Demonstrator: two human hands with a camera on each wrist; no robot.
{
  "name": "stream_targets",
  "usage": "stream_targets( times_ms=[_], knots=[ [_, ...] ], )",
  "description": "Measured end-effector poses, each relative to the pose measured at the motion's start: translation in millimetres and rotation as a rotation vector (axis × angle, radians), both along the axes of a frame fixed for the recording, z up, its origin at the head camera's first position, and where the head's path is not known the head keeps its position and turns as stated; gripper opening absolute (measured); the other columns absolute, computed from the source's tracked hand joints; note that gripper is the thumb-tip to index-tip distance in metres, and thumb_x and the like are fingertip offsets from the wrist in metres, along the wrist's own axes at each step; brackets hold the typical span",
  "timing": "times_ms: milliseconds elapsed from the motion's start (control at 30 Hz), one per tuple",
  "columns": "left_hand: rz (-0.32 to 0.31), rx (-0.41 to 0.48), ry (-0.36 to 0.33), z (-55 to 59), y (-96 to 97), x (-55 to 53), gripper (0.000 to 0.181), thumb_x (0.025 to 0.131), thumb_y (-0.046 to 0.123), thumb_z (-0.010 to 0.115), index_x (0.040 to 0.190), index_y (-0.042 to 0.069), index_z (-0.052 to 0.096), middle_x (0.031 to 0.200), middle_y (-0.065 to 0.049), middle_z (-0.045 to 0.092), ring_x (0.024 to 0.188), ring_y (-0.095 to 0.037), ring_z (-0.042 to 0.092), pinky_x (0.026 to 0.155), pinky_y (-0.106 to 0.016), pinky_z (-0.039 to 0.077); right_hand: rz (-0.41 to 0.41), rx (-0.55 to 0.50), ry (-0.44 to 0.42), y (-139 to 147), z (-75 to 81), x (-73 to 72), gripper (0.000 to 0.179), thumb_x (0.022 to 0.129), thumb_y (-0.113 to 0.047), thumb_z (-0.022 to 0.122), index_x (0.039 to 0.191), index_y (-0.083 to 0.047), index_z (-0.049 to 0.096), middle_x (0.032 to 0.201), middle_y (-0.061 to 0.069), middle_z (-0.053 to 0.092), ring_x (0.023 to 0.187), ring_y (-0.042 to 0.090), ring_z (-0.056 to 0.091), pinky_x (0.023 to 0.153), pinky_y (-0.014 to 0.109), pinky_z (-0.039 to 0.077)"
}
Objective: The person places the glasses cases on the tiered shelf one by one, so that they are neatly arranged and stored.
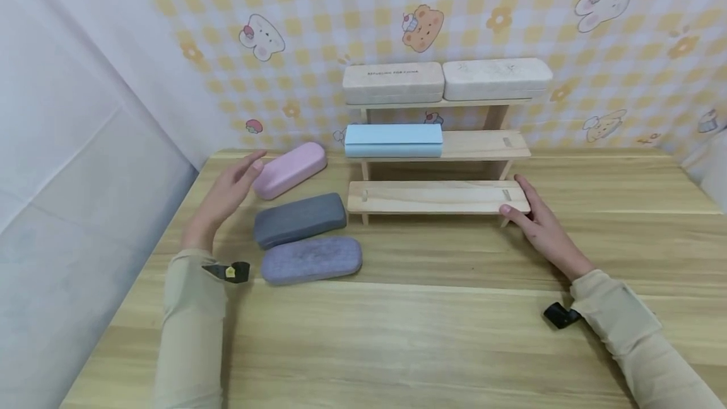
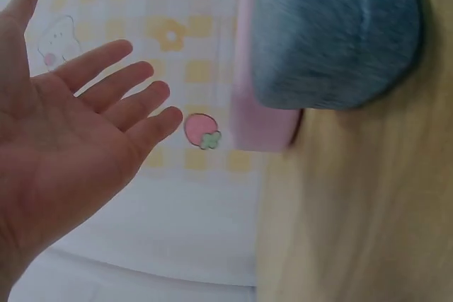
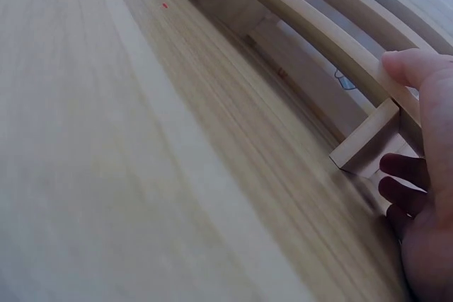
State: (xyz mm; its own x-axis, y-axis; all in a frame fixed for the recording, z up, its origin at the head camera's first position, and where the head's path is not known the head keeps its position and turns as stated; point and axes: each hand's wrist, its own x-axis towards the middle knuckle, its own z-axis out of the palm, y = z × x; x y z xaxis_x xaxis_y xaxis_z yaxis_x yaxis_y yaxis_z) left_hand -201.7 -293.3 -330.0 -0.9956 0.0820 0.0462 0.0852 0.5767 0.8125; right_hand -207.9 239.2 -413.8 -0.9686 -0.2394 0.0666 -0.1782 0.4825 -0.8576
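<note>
My left hand (image 1: 226, 191) hovers beside the pink glasses case (image 1: 291, 170), its fingers spread and holding nothing, as the left wrist view also shows. Toward the front of the table lie a dark grey glasses case (image 1: 300, 219) and a greyish-purple glasses case (image 1: 312, 260). With my right hand (image 1: 539, 223) I grip the right end of the lowest board of a three-tier wooden shelf (image 1: 434, 197). The thumb rests on the board's front edge, and the other fingers reach round the end near the leg (image 3: 367, 136).
On the top tier stand a beige case (image 1: 393, 84) and a white case (image 1: 496, 79) side by side. A light blue case (image 1: 394, 141) sits on the left half of the middle tier. A checked cloth (image 1: 352, 24) hangs behind the wooden table (image 1: 409, 346).
</note>
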Motion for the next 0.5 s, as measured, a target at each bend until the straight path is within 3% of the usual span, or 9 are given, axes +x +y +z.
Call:
stream_targets(
  times_ms=[67, 267, 333, 500],
  knots=[
    [0.051, 0.088, 0.029, -9.1, -3.8, -4.0, 0.055, 0.098, 0.042, 0.042, 0.144, 0.012, 0.038, 0.148, -0.012, 0.031, 0.135, -0.03, 0.027, 0.107, -0.05, 0.02, 0.001, -0.005, 0.007, 0, 0.0, -0.2, 0.074, 0.097, -0.028, 0.051, 0.151, -0.012, 0.002, 0.154, 0.014, 0.006, 0.136, 0.032, 0.014, 0.108, 0.045, 0.014],
    [0.198, 0.477, 0.212, -39.4, -8.7, -13.8, 0.041, 0.094, 0.023, 0.056, 0.128, 0.0, 0.055, 0.132, -0.013, 0.052, 0.12, -0.018, 0.048, 0.103, -0.035, 0.033, -0.003, 0.009, 0.022, -1, -1.4, 0.5, 0.073, 0.097, -0.027, 0.052, 0.151, -0.013, 0.005, 0.153, 0.015, 0.01, 0.133, 0.031, 0.02, 0.102, 0.019, 0.021],
    [0.236, 0.483, 0.228, -43.6, -8.4, -15.0, 0.039, 0.093, 0.021, 0.058, 0.126, 0.0, 0.056, 0.129, -0.011, 0.054, 0.117, -0.015, 0.05, 0.101, -0.032, 0.035, -0.002, 0.01, 0.028, -1, -1.8, 0.8, 0.073, 0.096, -0.026, 0.052, 0.151, -0.013, 0.006, 0.152, 0.017, 0.012, 0.132, 0.032, 0.023, 0.098, 0.014, 0.023],
    [0.261, 0.323, 0.195, -47.1, -6.9, -18.7, 0.044, 0.091, 0.019, 0.06, 0.13, -0.001, 0.052, 0.136, -0.012, 0.048, 0.127, -0.02, 0.041, 0.104, -0.034, 0.031, -0.003, 0.004, 0.037, 0, -1.6, 0.5, 0.073, 0.096, -0.025, 0.052, 0.151, -0.013, 0.006, 0.151, 0.019, 0.014, 0.13, 0.034, 0.025, 0.086, 0.003, 0.024]
  ],
)
